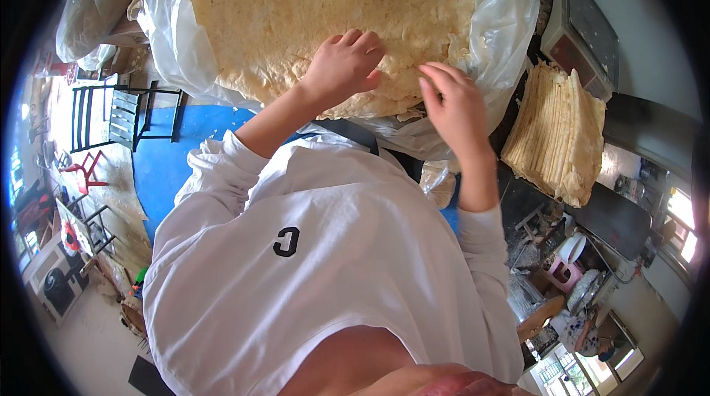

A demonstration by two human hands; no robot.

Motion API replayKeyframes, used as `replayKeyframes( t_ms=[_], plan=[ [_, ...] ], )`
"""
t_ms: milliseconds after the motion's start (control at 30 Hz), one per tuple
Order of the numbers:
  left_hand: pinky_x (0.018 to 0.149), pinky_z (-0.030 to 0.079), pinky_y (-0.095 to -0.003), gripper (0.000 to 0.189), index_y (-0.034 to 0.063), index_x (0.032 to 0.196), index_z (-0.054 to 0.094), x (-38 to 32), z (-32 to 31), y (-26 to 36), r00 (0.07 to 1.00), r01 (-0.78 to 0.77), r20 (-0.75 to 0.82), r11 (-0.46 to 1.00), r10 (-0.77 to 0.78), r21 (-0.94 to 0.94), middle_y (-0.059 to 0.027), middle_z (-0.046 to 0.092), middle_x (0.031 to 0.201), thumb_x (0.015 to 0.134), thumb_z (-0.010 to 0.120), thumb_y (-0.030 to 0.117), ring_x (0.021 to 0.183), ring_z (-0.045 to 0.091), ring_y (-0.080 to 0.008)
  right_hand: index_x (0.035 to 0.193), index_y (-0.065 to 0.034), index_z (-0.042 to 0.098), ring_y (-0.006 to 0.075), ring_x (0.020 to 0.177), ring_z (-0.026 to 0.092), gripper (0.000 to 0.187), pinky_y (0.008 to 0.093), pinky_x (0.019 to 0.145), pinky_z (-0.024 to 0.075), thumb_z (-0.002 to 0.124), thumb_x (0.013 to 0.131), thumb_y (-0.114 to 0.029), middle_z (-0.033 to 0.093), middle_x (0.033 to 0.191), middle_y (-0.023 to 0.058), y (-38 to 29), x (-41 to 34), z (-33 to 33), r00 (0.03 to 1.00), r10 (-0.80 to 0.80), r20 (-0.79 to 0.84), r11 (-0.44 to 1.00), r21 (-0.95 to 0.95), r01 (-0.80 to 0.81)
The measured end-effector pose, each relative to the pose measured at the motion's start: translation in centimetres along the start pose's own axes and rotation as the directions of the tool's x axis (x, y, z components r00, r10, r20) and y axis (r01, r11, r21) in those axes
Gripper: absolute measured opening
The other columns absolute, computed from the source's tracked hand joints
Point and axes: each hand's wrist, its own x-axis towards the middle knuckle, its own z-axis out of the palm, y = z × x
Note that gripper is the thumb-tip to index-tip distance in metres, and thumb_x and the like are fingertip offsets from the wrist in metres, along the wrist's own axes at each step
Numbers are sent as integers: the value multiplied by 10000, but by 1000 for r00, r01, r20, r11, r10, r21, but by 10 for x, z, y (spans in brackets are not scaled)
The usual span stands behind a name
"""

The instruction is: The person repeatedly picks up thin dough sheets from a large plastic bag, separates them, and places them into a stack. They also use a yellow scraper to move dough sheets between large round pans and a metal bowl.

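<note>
A large round stack of thin pale flatbread sheets (333,2) lies before me on a translucent plastic sheet (502,35). My left hand (346,60) is over the near part of the top sheet, its fingers curled; whether it pinches any of the sheet cannot be told. To its right, my right hand (452,96) is above the stack's ragged near right edge, thumb and fingers apart, with nothing seen between them. Small torn flakes lie along that edge. A folded pile of the same thin sheets (554,135) stands to the right of the stack.
A weighing scale (582,30) sits at the upper right, beyond the folded pile. Filled plastic bags (94,8) are at the upper left. On the left are a black folding chair (125,113) and a red stool (86,171). Another person (582,335) is far off at the lower right.
</note>
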Motion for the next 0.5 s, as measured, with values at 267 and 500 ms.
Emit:
replayKeyframes(
  t_ms=[267, 500],
  plan=[
    [763, 523, -355, 261, 162, 1040, 655, 8, -7, -16, 994, -107, 21, 994, 108, -22, -14, 567, 1047, 794, 680, 243, 979, 567, -217, 1198, -32, 538, 247, 962, 651, 297, 315, 793, 514, 551, 903, -5, 649, 1072, 118, 1, 2, 62, 967, 253, -36, 909, 349, -226],
    [662, 525, -394, 84, 141, 888, 634, 19, 7, -32, 998, -30, -66, 976, 16, -217, -47, 620, 862, 849, 612, 213, 855, 601, -281, 1149, -38, 549, 225, 954, 625, 261, 294, 828, 498, 561, 892, 7, 617, 1039, 132, 4, -7, 64, 920, 381, -94, 872, 368, -324]
  ],
)
